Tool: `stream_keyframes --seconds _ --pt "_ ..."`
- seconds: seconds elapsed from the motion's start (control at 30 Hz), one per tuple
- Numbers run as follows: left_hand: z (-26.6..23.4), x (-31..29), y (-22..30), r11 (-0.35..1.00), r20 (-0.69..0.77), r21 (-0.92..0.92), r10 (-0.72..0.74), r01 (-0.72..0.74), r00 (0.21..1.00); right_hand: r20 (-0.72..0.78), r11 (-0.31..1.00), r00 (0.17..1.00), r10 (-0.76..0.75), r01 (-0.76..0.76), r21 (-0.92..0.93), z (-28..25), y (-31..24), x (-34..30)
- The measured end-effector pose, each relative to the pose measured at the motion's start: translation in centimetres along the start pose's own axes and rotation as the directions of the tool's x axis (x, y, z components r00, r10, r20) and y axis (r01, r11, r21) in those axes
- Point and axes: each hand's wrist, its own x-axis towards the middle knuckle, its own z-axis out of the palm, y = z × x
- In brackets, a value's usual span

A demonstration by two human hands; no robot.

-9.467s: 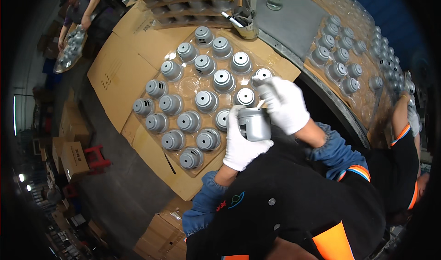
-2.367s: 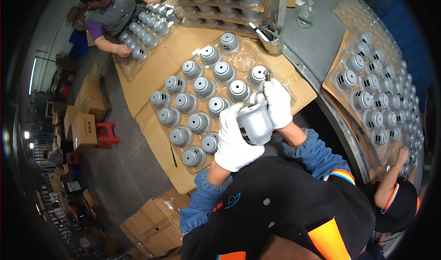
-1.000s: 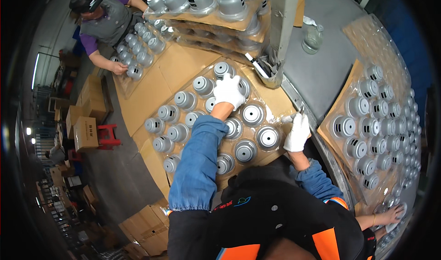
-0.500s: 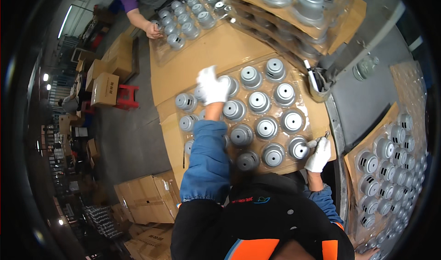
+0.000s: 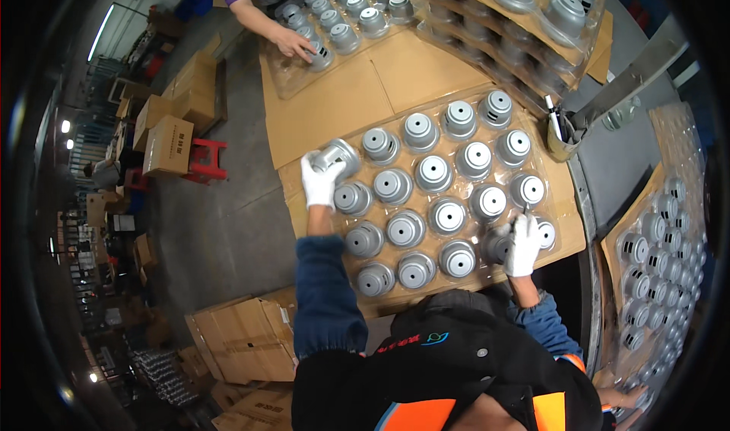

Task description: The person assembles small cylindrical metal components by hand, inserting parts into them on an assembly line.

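Where the left hand (image 5: 321, 180) grips: white-gloved fingers curl round a stepped silver-grey cup (image 5: 340, 155), tilted, left of centre.
Right hand (image 5: 523, 247): right of centre, pinching a slim dark tool (image 5: 527, 211), mostly glove-hidden; another cup (image 5: 495, 248) is half covered.
Cardboard (image 5: 365, 81): stretches flat above the clear tray (image 5: 432, 241), its edge ending near the left hand.

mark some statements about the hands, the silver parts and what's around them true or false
1. The left hand holds a silver cup-shaped part. True.
2. The right hand is bare. False: it wears a white glove.
3. A brown cardboard box is at the picture's left. True.
4. The stacked trays are at the lower left. False: they are at the upper right.
5. The co-worker's hand at the upper left is bare. True.
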Motion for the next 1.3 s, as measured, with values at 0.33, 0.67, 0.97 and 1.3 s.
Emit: stream_keyframes --seconds 0.33,0.67,0.97,1.3 --pt "-0.8 -16.7 6.4 0.053 0.794 -0.583 -0.175 0.811 0.582 0.26 0.731 0.962 -0.083 -0.119 0.672 4.7 -18.0 -1.7" --pt "0.0 -23.1 8.5 0.742 0.597 -0.594 0.148 0.311 0.788 0.058 0.816 0.981 -0.187 0.122 0.566 3.0 -15.5 -1.0" --pt "3.5 -26.4 10.8 0.895 0.506 -0.447 0.259 -0.007 0.823 0.061 0.88 0.97 -0.236 0.187 0.436 0.4 -10.8 0.3" --pt "8.0 -28.4 11.8 0.915 0.519 -0.401 0.267 -0.045 0.812 0.093 0.704 0.992 -0.084 -0.007 0.71 -3.1 -7.6 1.5"
